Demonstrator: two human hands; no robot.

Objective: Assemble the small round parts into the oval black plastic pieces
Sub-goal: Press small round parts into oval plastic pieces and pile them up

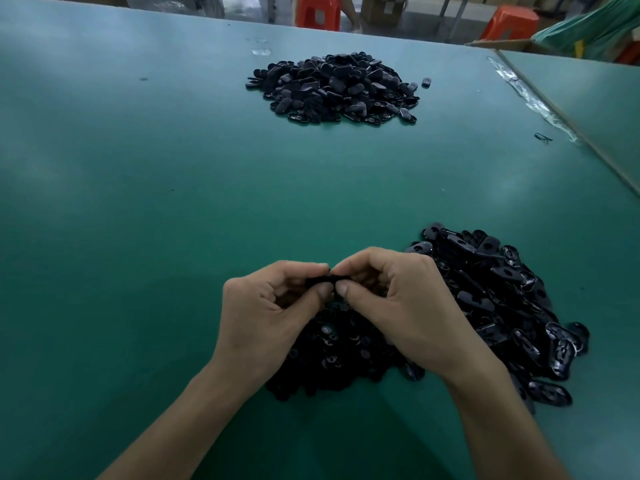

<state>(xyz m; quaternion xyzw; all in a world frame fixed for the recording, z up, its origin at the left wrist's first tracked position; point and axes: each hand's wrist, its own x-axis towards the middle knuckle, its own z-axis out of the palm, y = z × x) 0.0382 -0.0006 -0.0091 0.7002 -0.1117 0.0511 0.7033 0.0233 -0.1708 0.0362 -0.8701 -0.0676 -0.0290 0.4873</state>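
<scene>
Black oval plastic piece (pixel 320 280) pinched between your left hand (pixel 266 313) and right hand (pixel 405 306); green tabletop (pixel 138 202) stretches wide leftward.

No text, label or number can be read on the black plastic pieces (pixel 485 289) or table (pixel 138 168).

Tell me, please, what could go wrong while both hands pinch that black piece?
The black piece pinched between the left hand and right hand is mostly hidden in their grip, so a misaligned fit may go unnoticed. If it slips, it would likely drop into the dark heap of round parts below and get lost.
</scene>
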